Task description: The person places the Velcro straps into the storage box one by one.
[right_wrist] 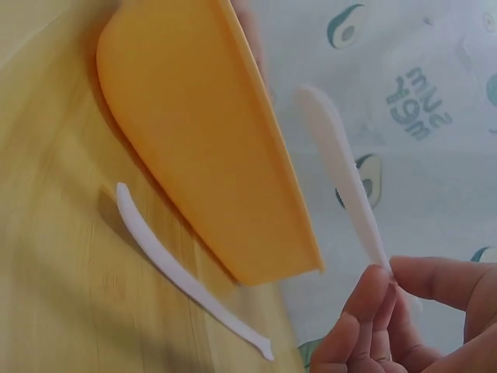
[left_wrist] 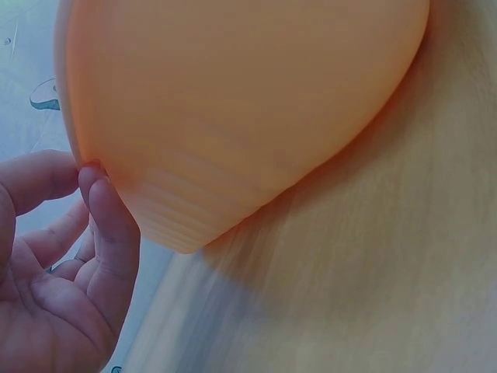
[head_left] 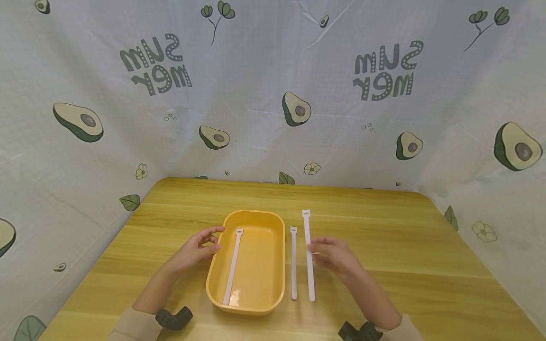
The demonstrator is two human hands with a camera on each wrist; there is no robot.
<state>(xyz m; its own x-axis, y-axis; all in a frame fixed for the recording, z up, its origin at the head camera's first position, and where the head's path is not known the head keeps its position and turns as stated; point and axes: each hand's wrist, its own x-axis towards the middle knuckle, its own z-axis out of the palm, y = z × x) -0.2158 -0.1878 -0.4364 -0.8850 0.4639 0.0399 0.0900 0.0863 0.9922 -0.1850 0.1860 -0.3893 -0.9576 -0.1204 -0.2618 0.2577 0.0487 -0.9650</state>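
Note:
A yellow plastic tray (head_left: pixel 279 284) with high sides sits on the table. My left hand (head_left: pixel 200 247) pinches the tray's left rim between thumb and fingers, seen close up in the left wrist view. Inside the tray lies one white cable tie strap (head_left: pixel 232 267), slotted head at the far end. My right hand (head_left: pixel 334 255) pinches a second white strap (right_wrist: pixel 349 179) near its middle, raised off the table to the right of the tray. Between tray and right hand, a third white strap (head_left: pixel 293 265) lies on the wood.
The wooden table (head_left: pixel 384 222) reaches back to a white curtain (head_left: pixel 256 94) printed with avocados and lettering, which also hangs along both sides. Dark devices (head_left: pixel 174 319) are worn at both wrists, over beige sleeves.

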